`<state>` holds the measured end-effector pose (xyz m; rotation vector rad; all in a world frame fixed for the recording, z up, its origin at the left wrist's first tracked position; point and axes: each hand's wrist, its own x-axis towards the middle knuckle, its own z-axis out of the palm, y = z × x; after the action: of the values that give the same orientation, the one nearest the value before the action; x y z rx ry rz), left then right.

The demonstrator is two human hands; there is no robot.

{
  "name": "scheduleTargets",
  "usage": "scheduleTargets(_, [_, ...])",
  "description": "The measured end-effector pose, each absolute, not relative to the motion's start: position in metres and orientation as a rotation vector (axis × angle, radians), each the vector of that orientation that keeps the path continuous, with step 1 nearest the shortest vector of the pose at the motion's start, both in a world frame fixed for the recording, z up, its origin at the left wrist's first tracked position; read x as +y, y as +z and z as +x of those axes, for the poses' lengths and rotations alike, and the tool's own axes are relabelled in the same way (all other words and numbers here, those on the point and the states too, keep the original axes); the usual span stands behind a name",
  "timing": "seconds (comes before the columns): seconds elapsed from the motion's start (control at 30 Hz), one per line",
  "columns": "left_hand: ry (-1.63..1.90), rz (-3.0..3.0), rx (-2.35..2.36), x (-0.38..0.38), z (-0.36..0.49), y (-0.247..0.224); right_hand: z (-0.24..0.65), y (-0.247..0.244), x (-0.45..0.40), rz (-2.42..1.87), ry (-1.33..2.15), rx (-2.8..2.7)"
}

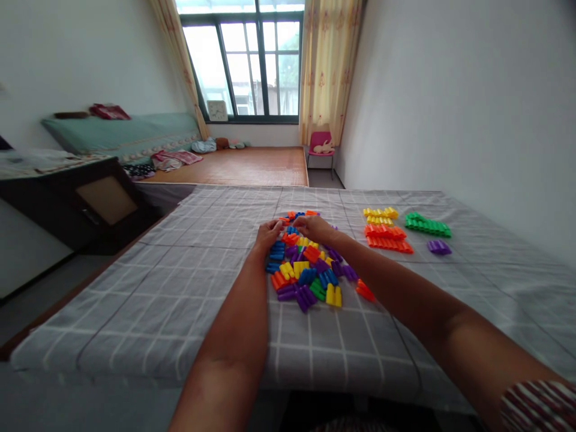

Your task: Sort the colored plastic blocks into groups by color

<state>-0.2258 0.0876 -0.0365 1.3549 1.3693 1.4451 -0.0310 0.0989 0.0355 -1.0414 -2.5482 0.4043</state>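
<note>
A mixed pile of ribbed plastic building pieces, in purple, blue, orange, yellow and green, lies on the checked cloth. At the pile's far left side is my left hand, its thumb and fingers closed on a small orange building piece. My right hand reaches over the far part of the pile, fingers curled together just above a blue piece. What it holds, if anything, is hidden. One orange piece lies apart under my right forearm.
Right of the pile lie sorted groups: yellow pieces, orange pieces, green pieces and a purple piece. The grey checked cloth covers the table. Beyond stand a bed and a pink chair; a dark cabinet is at left.
</note>
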Motion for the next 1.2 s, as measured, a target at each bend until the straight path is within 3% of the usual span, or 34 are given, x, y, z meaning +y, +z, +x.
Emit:
scheduleTargets(0.2, [1.44,1.392,1.381,0.091,-0.228,-0.04,-0.043,0.028,0.102,-0.987,0.509,-2.748])
scheduleTargets(0.5, [1.415,1.375,1.373,0.086,-0.224,-0.036,-0.007,0.031,0.105,-0.896,0.839,-2.5])
scheduleTargets(0.9, [1.388,1.362,1.416,0.086,-0.226,-0.037,0.016,0.034,0.064,-0.965,0.762,-2.617])
scheduleTargets(1.2, [1.521,1.211,1.341,0.084,-0.225,-0.033,-0.016,0.028,0.091,-1.016,0.557,-2.468])
